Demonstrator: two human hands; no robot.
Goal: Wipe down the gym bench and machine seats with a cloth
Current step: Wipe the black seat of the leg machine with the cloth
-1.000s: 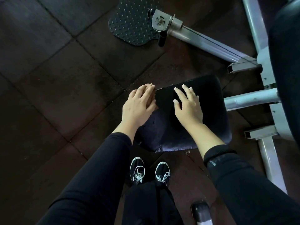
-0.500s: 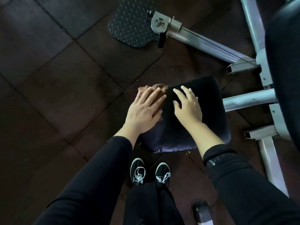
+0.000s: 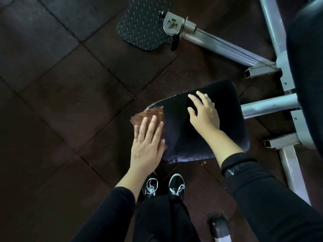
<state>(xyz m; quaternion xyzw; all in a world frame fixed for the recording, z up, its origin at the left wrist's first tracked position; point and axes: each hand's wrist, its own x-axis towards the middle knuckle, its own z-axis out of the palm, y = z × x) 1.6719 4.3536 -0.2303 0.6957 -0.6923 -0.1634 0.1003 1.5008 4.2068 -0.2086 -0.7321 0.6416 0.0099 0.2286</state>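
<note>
We stand on a floor (image 3: pixel 61 88) of dark rubber tiles with thin seams running diagonally. Well beyond the fingers lies a black diamond-pattern footplate (image 3: pixel 141 27), joined to a grey metal frame (image 3: pixel 225 48) whose tubes run off to the right of the fingers. Light is dim, glinting off the metal.

**Seat pad and floor**

The black padded seat (image 3: pixel 218 137) carries a brown cloth (image 3: pixel 148 116) at its left edge, lapping over the side. Under it lies a dark rubber-tiled floor (image 3: pixel 61 102), on which stand the grey machine frame (image 3: pixel 290 165), a studded footplate (image 3: pixel 141 27) and two black laced shoes (image 3: pixel 176 186).
</note>
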